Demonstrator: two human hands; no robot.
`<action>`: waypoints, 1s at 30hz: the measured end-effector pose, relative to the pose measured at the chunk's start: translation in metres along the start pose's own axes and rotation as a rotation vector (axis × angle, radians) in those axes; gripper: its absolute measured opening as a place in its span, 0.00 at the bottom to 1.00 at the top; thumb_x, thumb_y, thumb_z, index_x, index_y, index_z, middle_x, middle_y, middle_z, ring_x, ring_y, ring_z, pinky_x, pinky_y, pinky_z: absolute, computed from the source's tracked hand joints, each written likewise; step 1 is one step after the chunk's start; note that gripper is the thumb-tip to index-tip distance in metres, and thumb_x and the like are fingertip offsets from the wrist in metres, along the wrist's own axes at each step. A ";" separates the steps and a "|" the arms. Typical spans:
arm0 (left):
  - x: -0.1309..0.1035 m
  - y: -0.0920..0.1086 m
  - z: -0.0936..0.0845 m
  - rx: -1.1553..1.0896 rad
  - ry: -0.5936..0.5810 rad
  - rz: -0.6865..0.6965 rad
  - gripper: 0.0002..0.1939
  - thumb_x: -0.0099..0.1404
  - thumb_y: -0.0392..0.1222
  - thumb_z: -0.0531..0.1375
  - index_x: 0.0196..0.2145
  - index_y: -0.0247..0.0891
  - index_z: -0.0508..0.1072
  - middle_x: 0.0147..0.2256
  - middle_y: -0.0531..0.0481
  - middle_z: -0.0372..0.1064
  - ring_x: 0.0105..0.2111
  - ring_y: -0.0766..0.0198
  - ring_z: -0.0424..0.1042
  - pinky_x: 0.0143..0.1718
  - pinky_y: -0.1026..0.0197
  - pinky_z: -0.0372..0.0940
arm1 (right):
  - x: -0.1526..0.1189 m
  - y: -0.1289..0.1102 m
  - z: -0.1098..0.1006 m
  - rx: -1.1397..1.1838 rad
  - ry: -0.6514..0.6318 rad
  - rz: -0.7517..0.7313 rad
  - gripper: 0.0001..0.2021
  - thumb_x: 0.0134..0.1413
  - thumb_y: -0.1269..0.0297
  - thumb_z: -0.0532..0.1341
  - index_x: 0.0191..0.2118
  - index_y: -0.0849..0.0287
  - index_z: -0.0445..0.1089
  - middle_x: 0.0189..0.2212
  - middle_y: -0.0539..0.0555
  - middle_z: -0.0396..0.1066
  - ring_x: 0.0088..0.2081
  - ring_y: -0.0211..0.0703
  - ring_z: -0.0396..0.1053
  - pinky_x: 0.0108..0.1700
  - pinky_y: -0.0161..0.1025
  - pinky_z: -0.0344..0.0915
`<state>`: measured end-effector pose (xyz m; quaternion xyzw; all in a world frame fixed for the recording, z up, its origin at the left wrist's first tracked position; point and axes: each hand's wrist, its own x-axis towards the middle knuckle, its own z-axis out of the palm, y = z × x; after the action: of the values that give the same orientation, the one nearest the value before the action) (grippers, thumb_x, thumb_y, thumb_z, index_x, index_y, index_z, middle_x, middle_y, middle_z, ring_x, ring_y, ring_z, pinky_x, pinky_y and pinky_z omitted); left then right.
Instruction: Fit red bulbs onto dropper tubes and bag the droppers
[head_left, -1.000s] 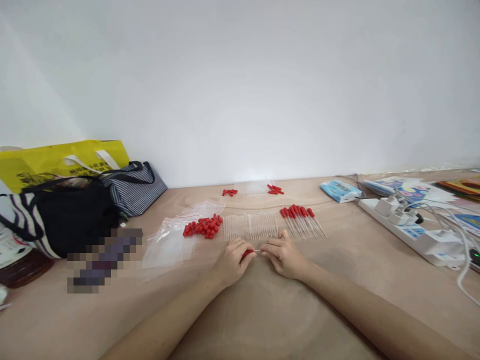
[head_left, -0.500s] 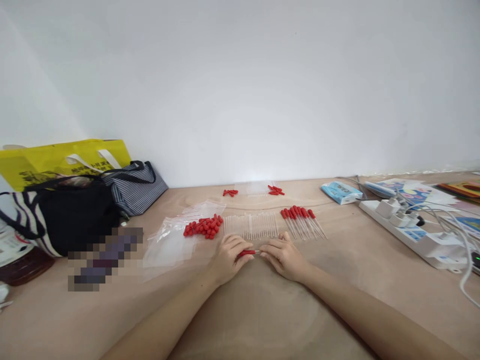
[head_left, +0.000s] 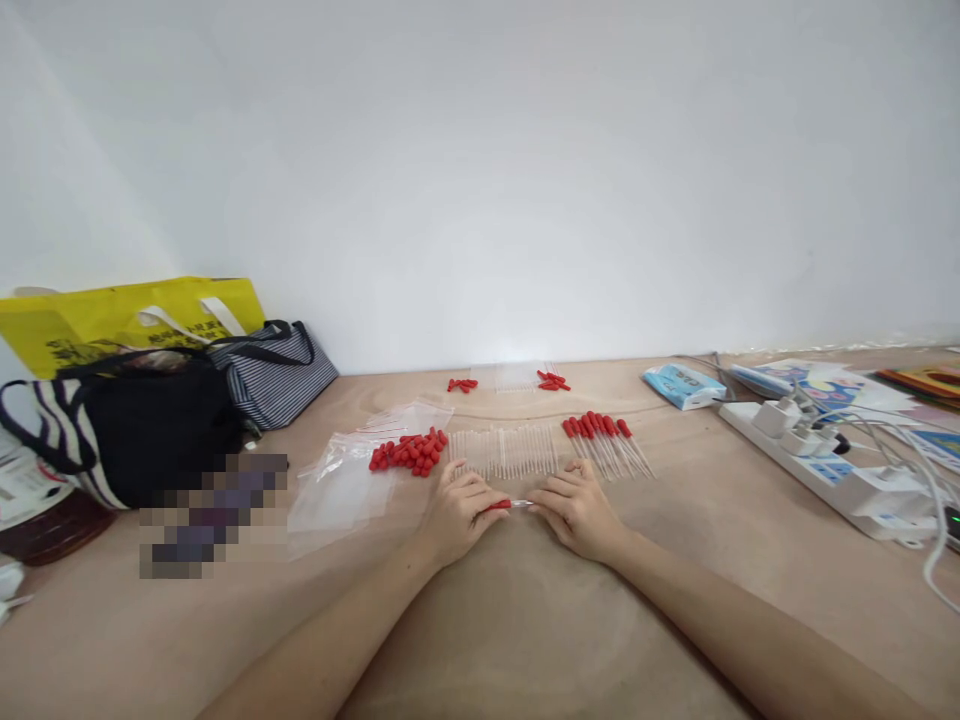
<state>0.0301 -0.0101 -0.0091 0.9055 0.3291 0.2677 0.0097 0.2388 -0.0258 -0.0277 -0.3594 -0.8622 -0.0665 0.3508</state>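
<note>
Near the middle of the table, my left hand (head_left: 463,512) pinches a red rubber bulb (head_left: 499,505). My right hand (head_left: 576,508) grips a thin clear tube (head_left: 521,503), whose left end meets the bulb. Just beyond my hands lies a row of clear tubes (head_left: 502,452). A pile of red bulbs (head_left: 409,453) sits to its left, partly over clear plastic bags (head_left: 341,495). On the right, several tubes with red bulbs fitted (head_left: 604,440) lie fanned out.
Small groups of red bulbs (head_left: 463,385) lie near the wall. Striped (head_left: 281,375), black (head_left: 157,425) and yellow bags (head_left: 127,315) stand left. A tissue pack (head_left: 682,386), power strip (head_left: 825,470) with cables and papers lie right.
My right hand has shifted slightly right, and more of the clear tube shows between my hands. My left hand still holds the red bulb.
</note>
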 end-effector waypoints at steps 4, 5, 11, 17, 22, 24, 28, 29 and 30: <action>0.001 0.003 0.000 -0.037 -0.029 -0.008 0.08 0.62 0.42 0.53 0.34 0.43 0.73 0.28 0.53 0.73 0.32 0.64 0.68 0.50 0.50 0.44 | -0.002 -0.001 0.001 0.001 0.007 -0.010 0.09 0.55 0.68 0.52 0.33 0.58 0.69 0.24 0.49 0.69 0.27 0.33 0.62 0.41 0.40 0.45; 0.001 0.003 0.000 -0.047 -0.035 -0.014 0.08 0.62 0.41 0.53 0.34 0.43 0.72 0.29 0.52 0.73 0.32 0.63 0.68 0.50 0.49 0.44 | -0.003 -0.001 0.001 -0.002 0.012 -0.006 0.09 0.55 0.69 0.52 0.33 0.58 0.69 0.24 0.49 0.69 0.27 0.33 0.62 0.41 0.40 0.45; 0.002 0.003 0.002 -0.076 -0.045 -0.062 0.08 0.62 0.39 0.52 0.35 0.43 0.71 0.31 0.52 0.73 0.35 0.63 0.68 0.50 0.50 0.44 | 0.000 0.001 0.003 -0.005 0.007 0.004 0.10 0.56 0.68 0.51 0.34 0.57 0.70 0.26 0.49 0.70 0.27 0.33 0.62 0.40 0.40 0.45; 0.001 -0.001 0.001 -0.049 0.059 -0.165 0.09 0.60 0.42 0.54 0.38 0.43 0.70 0.35 0.50 0.71 0.38 0.60 0.66 0.48 0.51 0.50 | 0.004 -0.003 -0.001 -0.128 -0.022 0.021 0.09 0.53 0.68 0.53 0.36 0.55 0.70 0.27 0.52 0.69 0.31 0.39 0.59 0.36 0.41 0.45; -0.001 -0.005 0.003 -0.100 0.196 -0.320 0.20 0.56 0.41 0.57 0.47 0.40 0.62 0.42 0.46 0.61 0.40 0.58 0.63 0.42 0.55 0.59 | 0.002 0.013 -0.008 -0.256 0.061 0.272 0.10 0.52 0.68 0.52 0.32 0.56 0.71 0.25 0.52 0.68 0.32 0.41 0.59 0.34 0.40 0.45; -0.001 -0.006 0.005 -0.135 0.194 -0.333 0.16 0.56 0.39 0.57 0.43 0.40 0.64 0.40 0.48 0.60 0.38 0.60 0.63 0.40 0.57 0.61 | 0.003 0.024 -0.011 -0.306 0.104 0.454 0.10 0.51 0.67 0.52 0.33 0.57 0.70 0.26 0.53 0.69 0.32 0.43 0.61 0.35 0.40 0.46; 0.000 -0.005 0.005 -0.166 0.146 -0.296 0.09 0.56 0.37 0.57 0.37 0.40 0.67 0.37 0.49 0.58 0.36 0.62 0.63 0.39 0.57 0.62 | 0.006 0.045 -0.012 -0.340 0.104 0.755 0.11 0.49 0.64 0.52 0.36 0.57 0.68 0.26 0.52 0.70 0.33 0.44 0.64 0.38 0.42 0.47; 0.000 -0.004 0.005 -0.171 0.130 -0.286 0.08 0.56 0.37 0.56 0.36 0.40 0.67 0.37 0.49 0.58 0.36 0.62 0.63 0.39 0.57 0.62 | 0.006 0.049 -0.012 -0.343 0.085 0.796 0.10 0.49 0.63 0.52 0.35 0.57 0.68 0.25 0.52 0.71 0.33 0.45 0.64 0.38 0.43 0.48; 0.000 -0.004 0.005 -0.176 0.113 -0.279 0.08 0.56 0.36 0.56 0.35 0.39 0.67 0.37 0.49 0.58 0.36 0.62 0.64 0.39 0.57 0.62 | 0.007 0.051 -0.012 -0.347 0.064 0.826 0.10 0.48 0.63 0.52 0.35 0.57 0.68 0.25 0.52 0.71 0.33 0.45 0.65 0.38 0.43 0.48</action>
<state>0.0303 -0.0061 -0.0137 0.8302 0.4267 0.3421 0.1076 0.2763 0.0109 -0.0214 -0.7246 -0.6113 -0.0756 0.3090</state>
